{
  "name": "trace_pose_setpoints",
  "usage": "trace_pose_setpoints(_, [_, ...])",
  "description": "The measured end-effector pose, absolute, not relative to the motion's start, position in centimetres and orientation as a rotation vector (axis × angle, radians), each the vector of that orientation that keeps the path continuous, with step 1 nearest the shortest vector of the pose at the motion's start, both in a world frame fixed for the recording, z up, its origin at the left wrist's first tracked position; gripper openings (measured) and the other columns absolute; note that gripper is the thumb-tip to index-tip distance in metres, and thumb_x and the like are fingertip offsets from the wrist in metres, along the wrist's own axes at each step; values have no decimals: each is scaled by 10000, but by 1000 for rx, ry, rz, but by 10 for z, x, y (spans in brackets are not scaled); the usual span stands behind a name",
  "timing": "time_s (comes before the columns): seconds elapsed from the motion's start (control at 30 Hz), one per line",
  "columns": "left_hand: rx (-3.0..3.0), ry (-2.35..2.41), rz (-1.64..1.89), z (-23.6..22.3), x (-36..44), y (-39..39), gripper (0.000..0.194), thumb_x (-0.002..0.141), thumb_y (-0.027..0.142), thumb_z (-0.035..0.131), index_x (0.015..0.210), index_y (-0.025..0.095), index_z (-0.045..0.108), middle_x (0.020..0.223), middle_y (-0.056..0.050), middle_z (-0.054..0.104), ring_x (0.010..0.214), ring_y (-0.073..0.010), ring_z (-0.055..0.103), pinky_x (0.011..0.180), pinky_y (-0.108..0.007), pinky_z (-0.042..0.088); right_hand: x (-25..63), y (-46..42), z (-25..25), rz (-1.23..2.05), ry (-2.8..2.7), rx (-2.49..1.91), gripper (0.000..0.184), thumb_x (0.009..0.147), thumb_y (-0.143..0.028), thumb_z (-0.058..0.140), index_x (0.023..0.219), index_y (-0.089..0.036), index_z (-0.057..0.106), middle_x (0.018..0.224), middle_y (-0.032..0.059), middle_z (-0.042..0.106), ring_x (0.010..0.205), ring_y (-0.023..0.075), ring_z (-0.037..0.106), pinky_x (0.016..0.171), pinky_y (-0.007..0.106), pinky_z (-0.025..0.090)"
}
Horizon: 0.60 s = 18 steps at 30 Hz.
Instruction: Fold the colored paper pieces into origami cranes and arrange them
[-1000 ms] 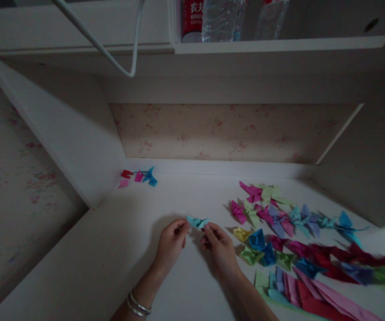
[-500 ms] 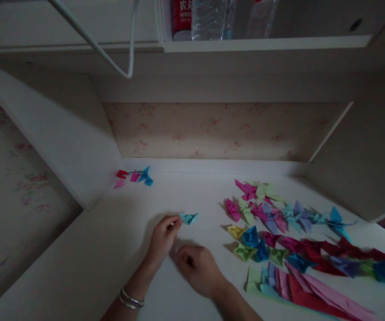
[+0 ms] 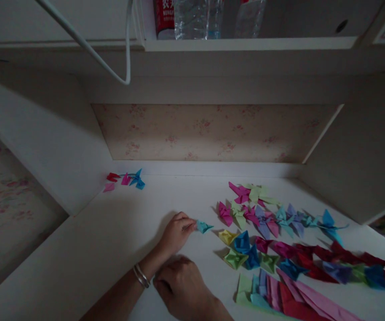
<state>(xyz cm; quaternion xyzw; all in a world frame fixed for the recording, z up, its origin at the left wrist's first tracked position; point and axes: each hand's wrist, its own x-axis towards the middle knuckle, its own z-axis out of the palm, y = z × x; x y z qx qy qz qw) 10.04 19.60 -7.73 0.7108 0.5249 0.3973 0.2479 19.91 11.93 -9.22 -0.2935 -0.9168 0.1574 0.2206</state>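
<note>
Between the thumb and fingers of my left hand is a small turquoise folded paper boat, pinched at its left end and held just over the white tabletop. My right hand is curled into a loose fist closer to me, beside my left wrist, and nothing shows in it. Right of the held boat lie a yellow paper boat, a blue one and a green one. Behind them runs a row of folded paper cranes, among them a magenta one.
Flat folded paper strips and a line of red folded pieces cover the right side. A few small folded papers lie in the far left corner. Overhead are a hanging white cable and a shelf with bottles.
My left hand has carried the turquoise boat rightward, toward the other boats. My right fist has drawn back toward me and left. The view has shifted slightly.
</note>
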Motion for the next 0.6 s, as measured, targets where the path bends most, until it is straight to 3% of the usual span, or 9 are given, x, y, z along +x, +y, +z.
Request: trace_pose_setpoints(0.6, [2227, 1479, 869, -84, 110, 194, 138, 830, 294, 611, 822, 248, 741, 801, -19, 643, 800, -161, 558, 771, -286, 416, 199, 121, -91, 525, -2472, -787, 93, 758, -191, 609, 686, -213, 664, 682, -22, 706, 601, 140, 619, 583, 232, 362])
